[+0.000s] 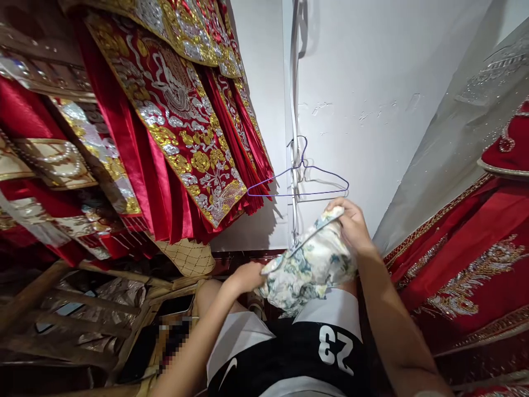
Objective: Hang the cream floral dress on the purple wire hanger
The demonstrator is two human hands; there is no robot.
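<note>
A floral cloth garment [314, 264], white with green and blue patterning, is stretched between my two hands above my lap. My left hand [247, 277] grips its lower left corner, fingers closed on the fabric. At the upper right end, my right hand [349, 220] is closed around the other corner. A pale grey strip runs along the taut upper edge between them. Just beyond the garment, a purple wire hanger [297, 194] hangs with nothing on it, hooked on a white cord or strip [294, 110] against the wall.
Red robes with gold and silver embroidery [185, 121] hang at the left. More red beaded clothing [467, 264] hangs at the right. A wooden chair [82, 325] stands lower left, and a dark phone [176, 305] lies beside my left leg. The white wall [363, 71] is ahead.
</note>
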